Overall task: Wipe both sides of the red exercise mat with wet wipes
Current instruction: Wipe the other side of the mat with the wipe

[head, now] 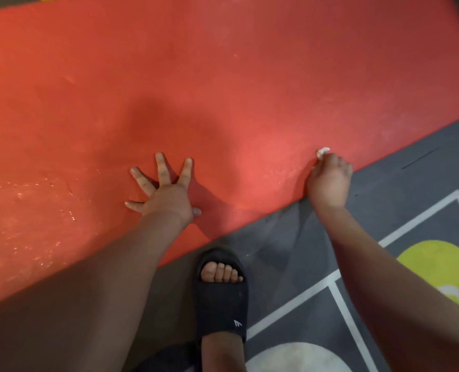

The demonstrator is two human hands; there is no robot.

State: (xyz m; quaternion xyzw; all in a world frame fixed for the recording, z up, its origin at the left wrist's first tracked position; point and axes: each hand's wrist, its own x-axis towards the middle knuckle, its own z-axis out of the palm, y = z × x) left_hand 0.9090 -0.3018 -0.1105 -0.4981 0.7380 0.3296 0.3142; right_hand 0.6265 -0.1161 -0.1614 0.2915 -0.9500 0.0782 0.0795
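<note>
Red foam fills most of the view: the red exercise mat (223,76) lies flat on a grey floor (411,167) with white lines and yellow and white patches. The left hand (166,194) presses palm-down on the mat near its front edge, fingers straight and spread wide. The right hand (330,181) sits at that edge, fingers curled around a bunched white wet wipe (323,152). Wet streaks (35,200) glisten at the left. A foot in a black slide sandal (221,296) stands just beside the mat.
</note>
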